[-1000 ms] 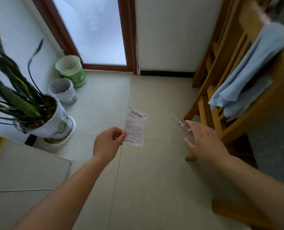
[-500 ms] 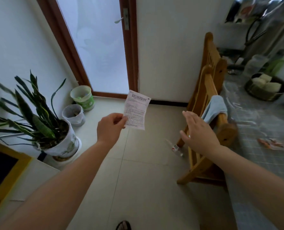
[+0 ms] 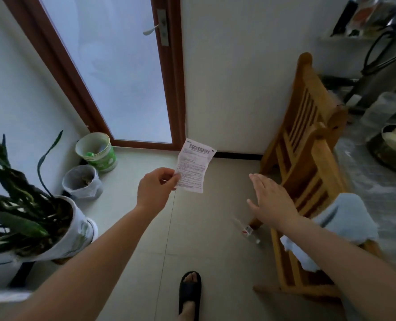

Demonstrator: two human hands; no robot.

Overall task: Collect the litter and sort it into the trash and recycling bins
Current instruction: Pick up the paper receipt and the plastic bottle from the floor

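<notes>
my left hand (image 3: 156,189) pinches the printed paper slip (image 3: 195,166) by its lower corner, held up toward 12 o'clock. my right hand (image 3: 271,202) hangs spread and empty at 2 o'clock, above a small bottle (image 3: 246,230) on the floor. green bin (image 3: 97,152) and grey bin (image 3: 82,182) stand at 10 o'clock.

Bare floor (image 3: 132,228) between plant (image 3: 18,205) and chair (image 3: 308,158)

Floor: pale grey tile (image 3: 132,269), thin grout lines. Far left by the door, green-and-white round bin (image 3: 97,152); just nearer, grey bag-lined bin (image 3: 82,182). Near left, white ceramic plant pot (image 3: 53,235). Right, slatted wooden chair (image 3: 306,163); small clear plastic bottle with red label (image 3: 246,230) lies beside its leg. Black slipper (image 3: 189,290) near centre.
</notes>
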